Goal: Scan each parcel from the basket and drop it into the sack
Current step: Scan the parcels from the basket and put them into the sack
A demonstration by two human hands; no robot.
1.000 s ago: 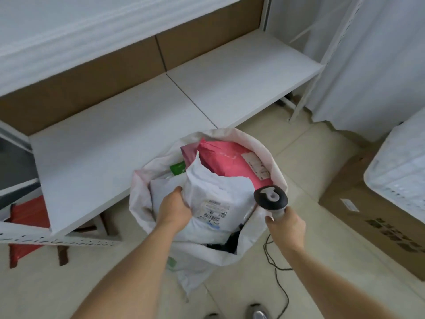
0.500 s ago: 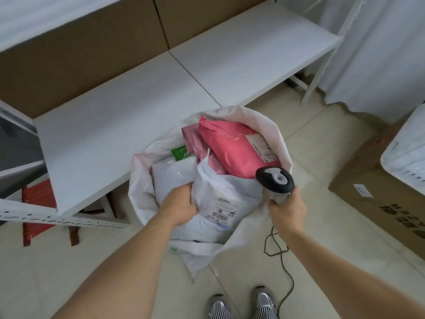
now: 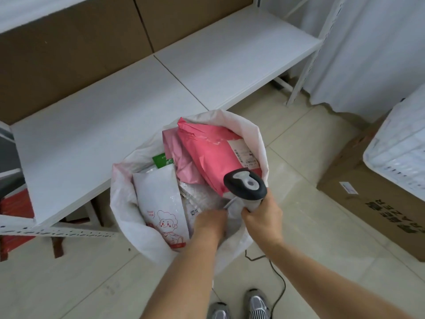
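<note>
Hands (image 3: 210,223) in sack (image 3: 257,139) — white shelf (image 3: 115,125), tiled floor (image 3: 310,226).

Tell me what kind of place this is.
Probably a parcel sorting or storage room: a white sack stuffed with mailers such as the pink parcel, a handheld scanner in the right hand, and bare white shelving.

Bare forearms, no sleeves, grey-and-white striped sneakers (image 3: 239,307)
</note>
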